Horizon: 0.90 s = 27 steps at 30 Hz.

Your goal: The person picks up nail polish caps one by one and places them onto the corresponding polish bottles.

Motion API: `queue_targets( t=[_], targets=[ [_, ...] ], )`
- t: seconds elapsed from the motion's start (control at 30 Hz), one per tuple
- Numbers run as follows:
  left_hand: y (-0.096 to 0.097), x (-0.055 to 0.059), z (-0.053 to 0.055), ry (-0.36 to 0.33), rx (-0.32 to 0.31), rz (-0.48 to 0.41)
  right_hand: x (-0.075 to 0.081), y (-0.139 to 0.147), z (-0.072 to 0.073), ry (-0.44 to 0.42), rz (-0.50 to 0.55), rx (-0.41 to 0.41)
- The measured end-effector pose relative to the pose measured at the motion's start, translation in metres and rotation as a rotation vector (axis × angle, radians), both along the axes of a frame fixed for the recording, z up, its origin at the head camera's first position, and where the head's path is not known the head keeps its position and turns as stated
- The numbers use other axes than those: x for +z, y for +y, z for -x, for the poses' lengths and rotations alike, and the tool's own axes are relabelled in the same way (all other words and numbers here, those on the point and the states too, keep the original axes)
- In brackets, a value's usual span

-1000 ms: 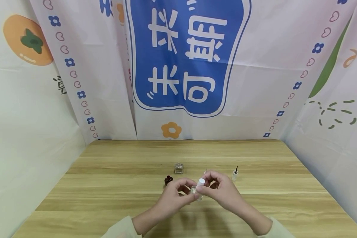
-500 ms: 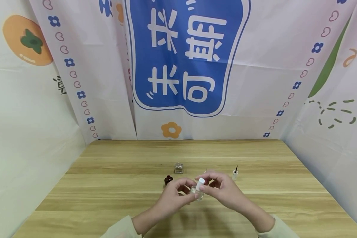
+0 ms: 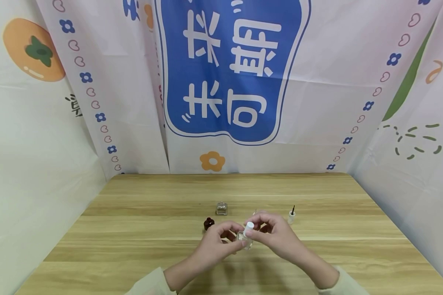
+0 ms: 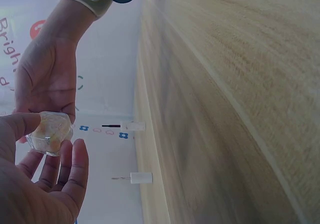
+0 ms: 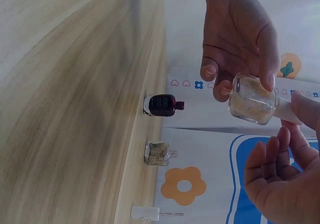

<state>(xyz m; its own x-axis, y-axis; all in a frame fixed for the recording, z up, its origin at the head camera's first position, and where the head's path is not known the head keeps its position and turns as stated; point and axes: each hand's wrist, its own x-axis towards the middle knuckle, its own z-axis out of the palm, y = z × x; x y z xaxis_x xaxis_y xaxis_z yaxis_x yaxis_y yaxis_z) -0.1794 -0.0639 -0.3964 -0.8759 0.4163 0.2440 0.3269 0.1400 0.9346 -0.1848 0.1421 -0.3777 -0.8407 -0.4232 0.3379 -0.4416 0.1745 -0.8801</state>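
A clear glass nail polish bottle with pale flakes inside is held between the thumb and fingers of my left hand. It is raised above the table and tilted. My right hand pinches the white cap, which sits at the bottle's neck. In the right wrist view, the brush stem shows inside the glass. My other right fingers are loosely bent beside the cap. Beyond my left hand stands a dark red nail polish bottle without a cap. Another uncapped bottle, clear with gold flecks, stands behind it.
Toward the right of the wooden table, a white cap with a dark brush stands brush up. A second white cap with a pale brush stands nearby, mostly hidden behind my right hand in the head view. Printed cloth hangs around the table.
My right thumb and fingers have shifted slightly around the white cap, the fingers extending and then drawing back. My left hand and the bottle keep nearly the same place.
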Motion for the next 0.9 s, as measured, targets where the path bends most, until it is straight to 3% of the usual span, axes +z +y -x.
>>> queue_targets(
  t=[0.43, 0.9],
  targets=[
    [0.0004, -0.0009, -0.0010, 0.000, -0.004, -0.010, -0.0019, -0.0057, -0.0011, -0.003, -0.006, -0.114],
    [0.0007, -0.0013, -0.0011, -0.009, -0.007, -0.023, -0.0032, -0.0046, -0.0010, -0.034, -0.029, -0.118]
  ],
)
